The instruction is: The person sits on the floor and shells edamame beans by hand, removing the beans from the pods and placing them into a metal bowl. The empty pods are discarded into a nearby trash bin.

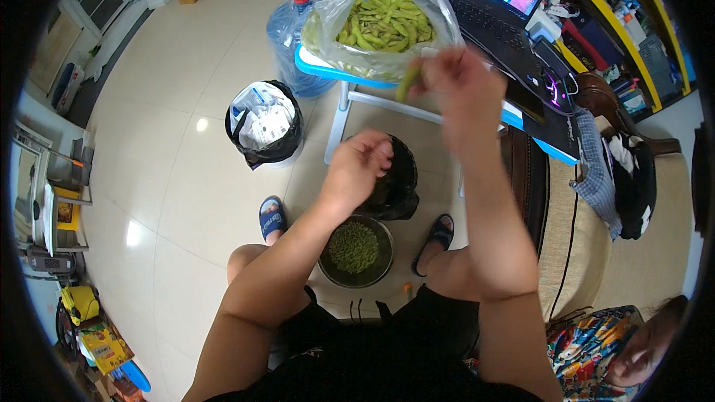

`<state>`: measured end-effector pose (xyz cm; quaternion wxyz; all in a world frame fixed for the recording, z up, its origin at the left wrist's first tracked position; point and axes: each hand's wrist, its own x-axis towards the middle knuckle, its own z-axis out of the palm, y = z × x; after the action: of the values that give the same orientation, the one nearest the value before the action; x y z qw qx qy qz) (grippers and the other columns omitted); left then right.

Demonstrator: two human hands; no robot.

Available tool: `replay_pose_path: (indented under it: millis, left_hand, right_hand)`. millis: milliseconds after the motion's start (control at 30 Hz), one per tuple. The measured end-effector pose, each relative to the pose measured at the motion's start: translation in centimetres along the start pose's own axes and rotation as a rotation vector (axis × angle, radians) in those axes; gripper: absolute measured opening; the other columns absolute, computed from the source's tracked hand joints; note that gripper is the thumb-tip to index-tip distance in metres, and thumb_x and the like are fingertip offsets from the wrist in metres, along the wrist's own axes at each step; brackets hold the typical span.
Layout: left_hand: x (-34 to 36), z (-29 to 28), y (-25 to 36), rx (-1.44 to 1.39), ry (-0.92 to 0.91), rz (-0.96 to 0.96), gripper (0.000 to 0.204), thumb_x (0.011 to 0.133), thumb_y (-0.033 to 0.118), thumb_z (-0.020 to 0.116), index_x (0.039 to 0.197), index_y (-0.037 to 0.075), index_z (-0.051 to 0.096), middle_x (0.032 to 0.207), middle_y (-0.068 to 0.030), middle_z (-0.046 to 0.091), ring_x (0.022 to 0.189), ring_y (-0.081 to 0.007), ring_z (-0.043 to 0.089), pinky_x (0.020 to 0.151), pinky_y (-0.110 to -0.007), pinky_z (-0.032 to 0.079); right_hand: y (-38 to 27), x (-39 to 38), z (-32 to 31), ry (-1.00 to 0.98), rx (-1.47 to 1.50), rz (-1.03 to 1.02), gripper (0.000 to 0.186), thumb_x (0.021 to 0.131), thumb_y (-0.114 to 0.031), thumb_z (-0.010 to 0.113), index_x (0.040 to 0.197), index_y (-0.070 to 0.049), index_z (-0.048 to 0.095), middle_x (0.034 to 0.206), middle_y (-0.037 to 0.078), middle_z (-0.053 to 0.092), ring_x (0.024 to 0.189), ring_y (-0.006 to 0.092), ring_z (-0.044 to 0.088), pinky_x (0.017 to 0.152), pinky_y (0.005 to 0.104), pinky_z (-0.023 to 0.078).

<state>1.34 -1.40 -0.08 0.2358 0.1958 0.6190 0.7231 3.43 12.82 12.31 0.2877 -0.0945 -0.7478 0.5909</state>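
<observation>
My right hand (pixel 463 89) is raised in front of a clear plastic bag of green bean pods (pixel 383 22) and pinches a single green pod (pixel 409 82) between its fingers; it is blurred. My left hand (pixel 359 167) hovers lower, fingers curled, over a small black-lined bin (pixel 402 179) on the floor; whether it holds anything is hidden. Between my feet stands a metal bowl of shelled green beans (pixel 355 251). The bag rests on a blue-edged white table (pixel 320 67).
A black-bagged waste bin with white paper (pixel 264 123) stands to the left, a big water jug (pixel 292 37) behind it. An open laptop (pixel 491 0) sits on the table. A sofa (pixel 588 253) with clothes is at right; another person lies at lower right.
</observation>
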Motion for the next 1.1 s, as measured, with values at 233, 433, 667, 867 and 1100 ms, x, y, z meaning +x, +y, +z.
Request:
replay_pose_path:
  millis: [233,433,667,867,1100]
  left_hand:
    - [0.2,0.0,0.2,-0.239,-0.062,-0.054,0.008,0.087,0.003,0.060,0.092,-0.003,0.058,0.080,-0.0092,0.064,0.064,-0.0141,0.061,0.057,-0.026,0.052]
    - [0.3,-0.4,0.2,-0.275,-0.078,-0.260,0.007,0.088,0.005,0.060,0.089,-0.002,0.060,0.076,-0.0082,0.062,0.060,-0.0152,0.060,0.054,-0.027,0.052]
    - [0.4,0.1,-0.4,-0.288,-0.065,-0.290,0.010,0.089,0.008,0.060,0.091,-0.002,0.062,0.076,-0.0086,0.063,0.059,-0.0155,0.060,0.053,-0.027,0.051]
    - [0.6,0.4,-0.6,-0.291,-0.091,-0.312,0.009,0.087,0.007,0.061,0.087,-0.001,0.062,0.074,-0.0086,0.064,0.058,-0.0158,0.060,0.052,-0.026,0.050]
    - [0.7,1.0,-0.6,-0.278,-0.102,-0.302,0.008,0.087,0.007,0.062,0.085,-0.001,0.062,0.072,-0.0085,0.063,0.057,-0.0162,0.060,0.052,-0.026,0.049]
  right_hand:
    - [8.3,-8.0,1.2,0.044,0.219,0.246,0.012,0.084,-0.009,0.064,0.084,0.003,0.059,0.073,0.003,0.062,0.067,0.0089,0.058,0.061,0.0239,0.047]
    - [10.6,-8.0,-1.0,-0.134,0.196,0.249,0.012,0.085,-0.007,0.064,0.093,0.001,0.065,0.082,0.003,0.064,0.071,0.0077,0.056,0.065,0.0221,0.047]
    - [11.1,-7.9,-1.2,-0.161,0.068,0.237,0.012,0.082,-0.010,0.066,0.086,0.001,0.066,0.074,0.004,0.066,0.065,0.0080,0.057,0.060,0.0239,0.047]
    - [11.4,-7.9,-1.9,-0.183,-0.035,0.241,0.013,0.080,-0.012,0.065,0.083,0.001,0.066,0.068,0.006,0.065,0.060,0.0077,0.056,0.056,0.0247,0.045]
    - [11.3,-7.8,-2.7,-0.215,-0.036,0.222,0.014,0.080,-0.012,0.064,0.082,0.001,0.066,0.068,0.008,0.065,0.059,0.0082,0.056,0.056,0.0259,0.045]
